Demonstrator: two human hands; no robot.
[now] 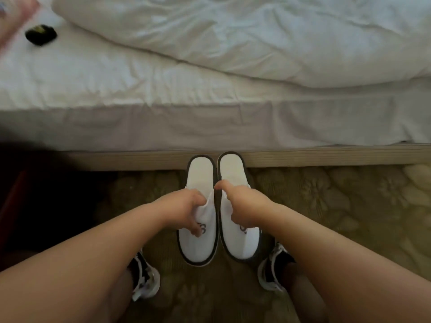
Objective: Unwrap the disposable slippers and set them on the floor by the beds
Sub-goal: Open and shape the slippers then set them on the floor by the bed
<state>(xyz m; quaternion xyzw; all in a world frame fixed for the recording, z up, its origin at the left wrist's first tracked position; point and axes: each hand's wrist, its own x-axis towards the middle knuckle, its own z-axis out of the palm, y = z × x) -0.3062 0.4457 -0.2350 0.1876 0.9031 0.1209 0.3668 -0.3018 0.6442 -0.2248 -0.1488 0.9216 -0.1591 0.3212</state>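
- Down low, in front of the bed base [326, 157], the left hand [186, 209] grips the left slipper [200, 173]. Its fingers are curled over the edge of the white upper and its fingertips press on the cloth.
- The right hand [245, 205] holds the right slipper [233, 171] the same way, thumb on the rim of the upper and the other fingers curled beneath, mostly hidden.
- Both slippers are out of any wrapper. They sit side by side with dark rims touching, heels towards the bed base and toes towards the person.
- Their heels overlap the bed base in this view. Whether the soles rest on the carpet [326, 206] or hang just above it cannot be told.
- A dark print on each upper is half covered by fingers and unreadable.
- On the side of the slippers away from the bed base are two black-and-white sneakers, the left one [144, 280] and the right one [272, 271], each partly hidden behind a forearm.
- The patterned carpet runs up to the bed base. At its left end the floor sinks into shadow [35, 194], and nothing there can be made out.
- Above the bed base hangs a creased white sheet [140, 89], with a rumpled duvet [256, 31] further back, cut off at the top and right.
- Well left on the sheet lies a small black object [40, 34], too blurred to identify. A pink strip [14, 24] beside it is cut by the frame edge.
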